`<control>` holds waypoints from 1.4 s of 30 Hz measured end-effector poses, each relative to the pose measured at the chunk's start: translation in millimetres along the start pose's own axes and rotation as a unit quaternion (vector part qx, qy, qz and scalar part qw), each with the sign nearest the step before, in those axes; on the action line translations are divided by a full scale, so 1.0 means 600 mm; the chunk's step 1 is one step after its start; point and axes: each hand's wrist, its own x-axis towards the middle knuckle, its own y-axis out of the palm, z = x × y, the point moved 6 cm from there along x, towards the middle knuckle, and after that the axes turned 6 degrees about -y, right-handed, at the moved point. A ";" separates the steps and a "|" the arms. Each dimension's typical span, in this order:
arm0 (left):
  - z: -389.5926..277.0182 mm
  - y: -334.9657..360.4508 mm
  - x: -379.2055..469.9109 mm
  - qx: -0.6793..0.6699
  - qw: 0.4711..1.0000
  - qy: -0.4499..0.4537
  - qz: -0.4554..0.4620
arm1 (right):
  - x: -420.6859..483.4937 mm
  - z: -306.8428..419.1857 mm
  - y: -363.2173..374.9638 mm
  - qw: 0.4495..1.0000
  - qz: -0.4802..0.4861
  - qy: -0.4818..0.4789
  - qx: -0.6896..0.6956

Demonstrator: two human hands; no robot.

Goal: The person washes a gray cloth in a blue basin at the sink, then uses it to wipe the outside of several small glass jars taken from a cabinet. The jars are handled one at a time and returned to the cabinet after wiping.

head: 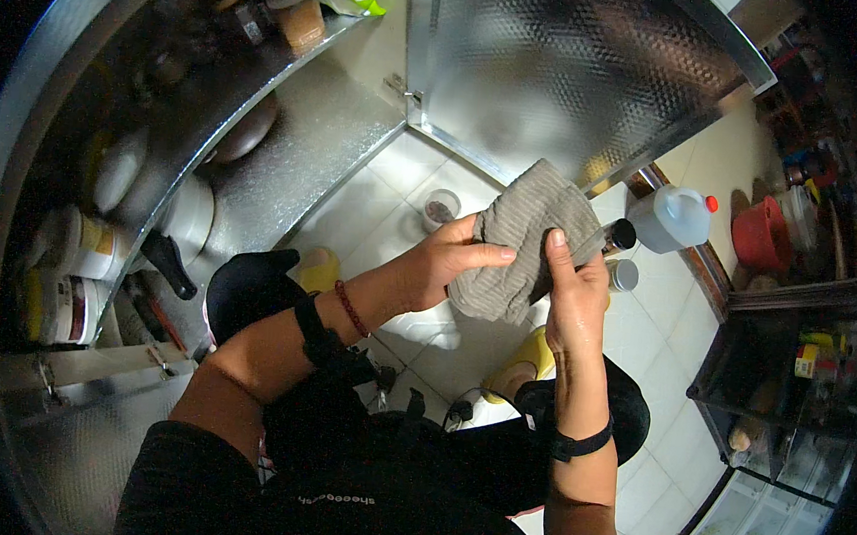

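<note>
Between my two hands I hold a folded grey-brown ribbed cloth (pixel 527 244) above the tiled floor. My left hand (pixel 451 258) grips its left side, the thumb lying on top. On the cloth's right edge is my right hand (pixel 572 285), its thumb pressed on the folds and its fingers hidden behind. Just beyond the right hand, a dark-capped container (pixel 619 236) and a jar with a grey lid (pixel 623 275) show partly. A small clear container with dark contents (pixel 441 209) is on the floor behind my left hand.
An open metal cabinet at left holds a brown-topped jar (pixel 300 24), white tubs (pixel 95 244) and a pan with a black handle (pixel 168 263). Its embossed door (pixel 531 73) stands open ahead. A plastic jug with a red cap (pixel 672 219), a red bucket (pixel 762 233) and a dark rack (pixel 762 395) are at right.
</note>
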 end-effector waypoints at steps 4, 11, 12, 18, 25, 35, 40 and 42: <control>-0.014 0.005 0.000 0.074 0.991 0.049 -0.101 | 0.009 0.017 -0.012 0.969 0.026 -0.143 -0.201; 0.019 0.013 0.001 0.025 0.993 0.067 -0.094 | -0.010 0.062 -0.020 0.891 0.021 -0.273 -0.362; 0.025 0.012 0.005 -0.022 0.993 0.065 -0.093 | -0.017 0.062 -0.021 0.916 0.024 -0.242 -0.319; 0.007 0.045 0.003 0.257 0.949 0.180 -0.014 | -0.053 0.060 0.005 0.995 0.070 -0.078 0.006; 0.021 0.054 0.007 -0.280 0.940 0.031 0.193 | -0.078 0.081 0.049 0.914 0.329 -0.108 -0.209; 0.007 0.041 -0.001 -0.243 0.965 0.059 0.079 | -0.021 0.067 -0.068 0.968 -0.067 -0.071 -0.230; -0.003 0.067 -0.004 -0.256 0.947 0.051 0.186 | -0.013 0.026 -0.069 0.999 -0.008 -0.007 -0.038; -0.006 0.061 -0.001 -0.261 0.947 0.053 0.182 | -0.009 0.040 -0.074 0.983 -0.023 -0.097 -0.154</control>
